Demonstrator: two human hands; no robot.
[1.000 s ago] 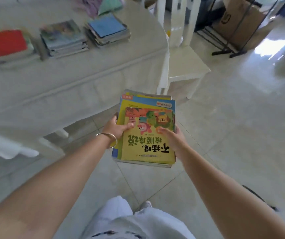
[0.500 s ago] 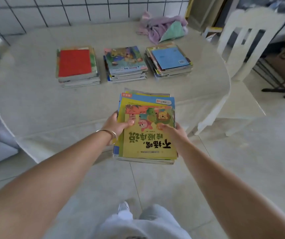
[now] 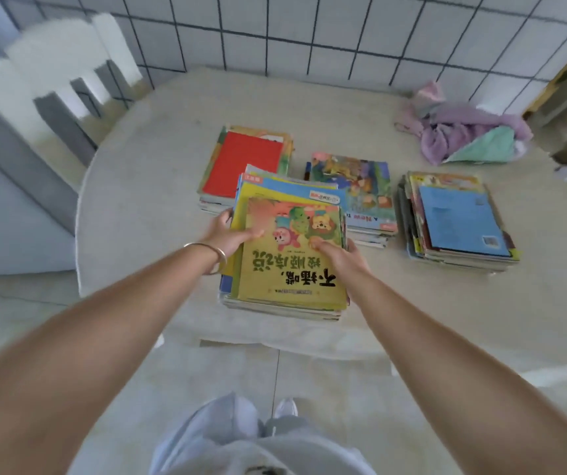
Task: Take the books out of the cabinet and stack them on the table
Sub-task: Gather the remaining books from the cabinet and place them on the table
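— Holding the bundle of books level is what matters now, is it not? Where is it kept?

— It is carried between both hands, over the near part of the surface, just in front of the red-topped stack and the middle stack. Whether its underside is already set down cannot be told. The left hand is clamped on the left edge, thumb laid over the yellow cover; the right hand is clamped on the right edge in the same way.

— How should the setting down be done well?

— The bundle is best lowered flat, so that the loose upper books are not slid off, and the thumbs released only once the weight is borne. The fingers underneath should be drawn out sideways.

— What room is left?

— Open room is seen to the left of the bundle and along the near rim. The blue-topped stack is placed well apart on the right; a crumpled cloth is left behind it. The near edge should be watched: a bundle set too close could be tipped to the floor. A white chair is stood at the far left.
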